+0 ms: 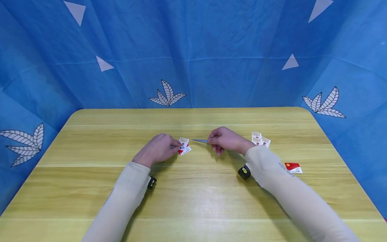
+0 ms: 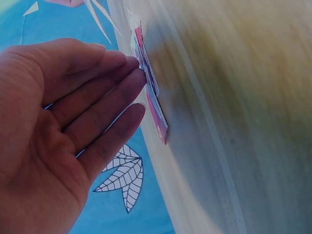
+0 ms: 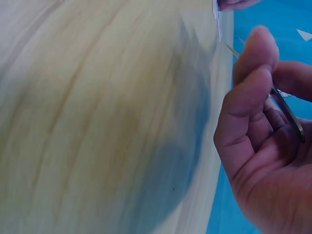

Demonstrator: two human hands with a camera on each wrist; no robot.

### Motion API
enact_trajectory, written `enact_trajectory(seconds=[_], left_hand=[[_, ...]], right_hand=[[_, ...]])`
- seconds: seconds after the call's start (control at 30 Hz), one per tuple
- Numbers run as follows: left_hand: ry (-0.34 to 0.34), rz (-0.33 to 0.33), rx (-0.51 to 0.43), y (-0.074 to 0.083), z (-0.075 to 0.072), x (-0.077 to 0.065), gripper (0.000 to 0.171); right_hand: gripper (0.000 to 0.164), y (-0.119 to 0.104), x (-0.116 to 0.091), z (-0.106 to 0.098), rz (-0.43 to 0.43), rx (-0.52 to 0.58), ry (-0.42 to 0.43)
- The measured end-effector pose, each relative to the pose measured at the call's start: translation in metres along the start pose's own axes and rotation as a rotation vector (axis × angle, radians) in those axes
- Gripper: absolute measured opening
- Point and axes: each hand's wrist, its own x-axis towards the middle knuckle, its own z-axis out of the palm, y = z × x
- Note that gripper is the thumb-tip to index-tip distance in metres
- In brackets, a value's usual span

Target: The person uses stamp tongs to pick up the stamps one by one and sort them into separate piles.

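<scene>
Fingertips of my left hand [image 1: 158, 149] rest on a small pair of overlapping stamps near the table's middle; in the left wrist view the fingers are fairly straight. Of the pair, a pale printed stamp [image 1: 183, 141] lies over a red and white stamp [image 1: 185, 150]. To the right, my right hand [image 1: 225, 138] pinches metal tweezers [image 1: 200, 140] between thumb and fingers. The tweezers' tips point left, just short of the stamps. Their two prongs [image 2: 100, 19] stand apart in the left wrist view, and the rear end [image 3: 291, 116] shows behind the right fingers.
Several pale stamps [image 1: 257, 135] lie together beyond the right wrist, partly hidden by it. A red and white stamp [image 1: 294, 167] sits beside the right sleeve. The wooden table [image 1: 193, 195] ends at a blue patterned curtain [image 1: 193, 50] behind and at the sides.
</scene>
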Motion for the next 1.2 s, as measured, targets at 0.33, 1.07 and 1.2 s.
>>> enact_trajectory(seconds=[0.33,1.07,1.2], left_hand=[[0.016,0.030,0.000,-0.002,0.001,0.001,0.024],[0.022,0.048,-0.003,-0.003,0.000,0.000,0.023],[0.023,0.050,0.001,-0.003,0.000,0.000,0.023]], right_hand=[[0.020,0.000,0.005,0.005,0.001,-0.006,-0.009],[0.019,-0.003,0.012,0.013,0.019,-0.017,-0.054],[0.019,-0.004,0.012,0.013,0.013,-0.002,-0.059]])
